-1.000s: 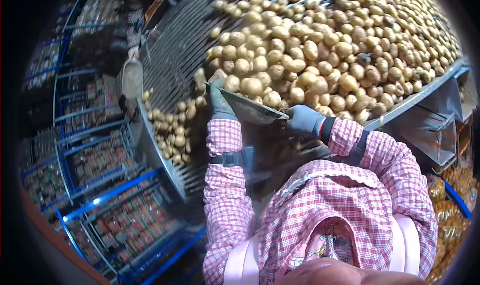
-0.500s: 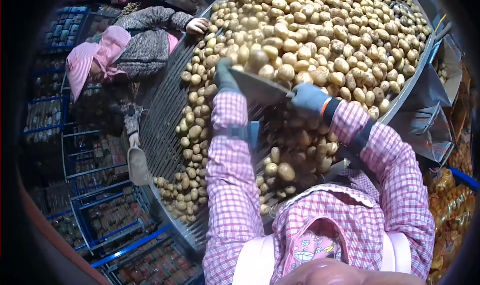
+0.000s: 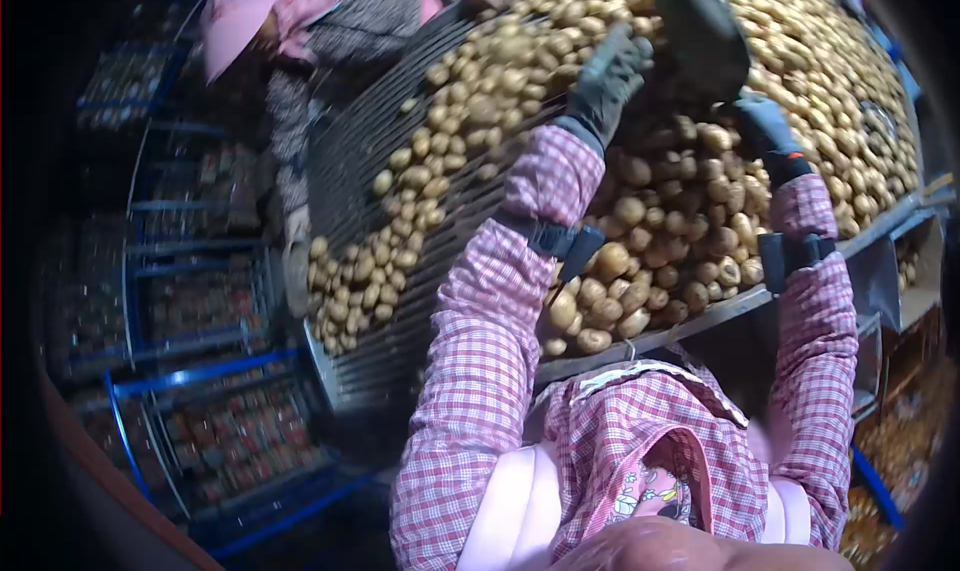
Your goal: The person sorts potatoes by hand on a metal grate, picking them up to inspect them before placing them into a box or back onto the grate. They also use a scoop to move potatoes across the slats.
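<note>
Both arms (image 3: 480,321) reached forward; gloved left hand (image 3: 608,83) raised, fingers extended; gloved right hand (image 3: 768,129) curled closed.

Light falls brightest on the potatoes (image 3: 820,81) at upper right; the racks (image 3: 215,301) at left sit dim. Fisheye distortion bends the edges into black corners, and the gloved hands look slightly soft.

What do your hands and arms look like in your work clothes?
My left hand has a dark grey-green glove, and my right hand a blue-grey one with bright orange near the cuff. My sleeves are pink and white checked, with dark straps around them.
</note>
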The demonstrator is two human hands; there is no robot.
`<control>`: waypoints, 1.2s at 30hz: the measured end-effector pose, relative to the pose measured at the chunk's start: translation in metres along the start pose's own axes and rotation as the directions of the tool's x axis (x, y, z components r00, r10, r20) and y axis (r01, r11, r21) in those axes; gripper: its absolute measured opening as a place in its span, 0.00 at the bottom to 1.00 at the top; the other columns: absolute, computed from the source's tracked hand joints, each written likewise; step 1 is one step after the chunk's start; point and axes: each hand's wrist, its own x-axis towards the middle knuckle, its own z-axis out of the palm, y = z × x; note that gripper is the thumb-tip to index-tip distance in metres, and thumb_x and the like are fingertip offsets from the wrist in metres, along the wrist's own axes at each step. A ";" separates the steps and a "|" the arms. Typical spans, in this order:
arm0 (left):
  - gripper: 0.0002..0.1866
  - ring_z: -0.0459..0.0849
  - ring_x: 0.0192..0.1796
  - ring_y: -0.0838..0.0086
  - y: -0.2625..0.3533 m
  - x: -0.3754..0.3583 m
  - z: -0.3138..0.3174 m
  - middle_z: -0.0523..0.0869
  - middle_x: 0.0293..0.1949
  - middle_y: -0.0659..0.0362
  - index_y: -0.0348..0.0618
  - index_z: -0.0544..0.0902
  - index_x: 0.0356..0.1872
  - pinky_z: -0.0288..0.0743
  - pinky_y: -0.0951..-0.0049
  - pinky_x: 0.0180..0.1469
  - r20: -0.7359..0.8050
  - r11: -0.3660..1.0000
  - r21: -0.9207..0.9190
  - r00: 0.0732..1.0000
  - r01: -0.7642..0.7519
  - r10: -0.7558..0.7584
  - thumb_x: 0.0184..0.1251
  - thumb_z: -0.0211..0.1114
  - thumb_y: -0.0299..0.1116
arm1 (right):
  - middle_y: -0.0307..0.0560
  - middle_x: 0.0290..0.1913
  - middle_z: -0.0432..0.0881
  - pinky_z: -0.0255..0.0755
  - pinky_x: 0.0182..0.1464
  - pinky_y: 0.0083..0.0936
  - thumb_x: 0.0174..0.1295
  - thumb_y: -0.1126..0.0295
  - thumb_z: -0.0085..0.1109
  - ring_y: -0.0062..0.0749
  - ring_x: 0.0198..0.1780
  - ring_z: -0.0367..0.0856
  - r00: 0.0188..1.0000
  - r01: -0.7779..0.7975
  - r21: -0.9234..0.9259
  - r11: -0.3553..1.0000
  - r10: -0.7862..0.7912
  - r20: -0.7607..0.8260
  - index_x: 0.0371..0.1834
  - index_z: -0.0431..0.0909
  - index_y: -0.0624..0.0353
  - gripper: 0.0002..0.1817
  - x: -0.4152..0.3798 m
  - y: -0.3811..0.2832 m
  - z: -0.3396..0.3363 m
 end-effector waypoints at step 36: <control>0.46 0.65 0.78 0.66 0.123 -0.623 -0.455 0.68 0.78 0.55 0.40 0.66 0.78 0.58 0.65 0.78 -0.990 1.000 0.002 0.140 -0.002 0.003 0.72 0.54 0.68 | 0.39 0.32 0.86 0.78 0.38 0.29 0.60 0.59 0.71 0.25 0.31 0.81 0.463 -0.062 -0.076 0.995 0.096 0.881 0.48 0.88 0.60 0.18 -0.388 -0.326 0.531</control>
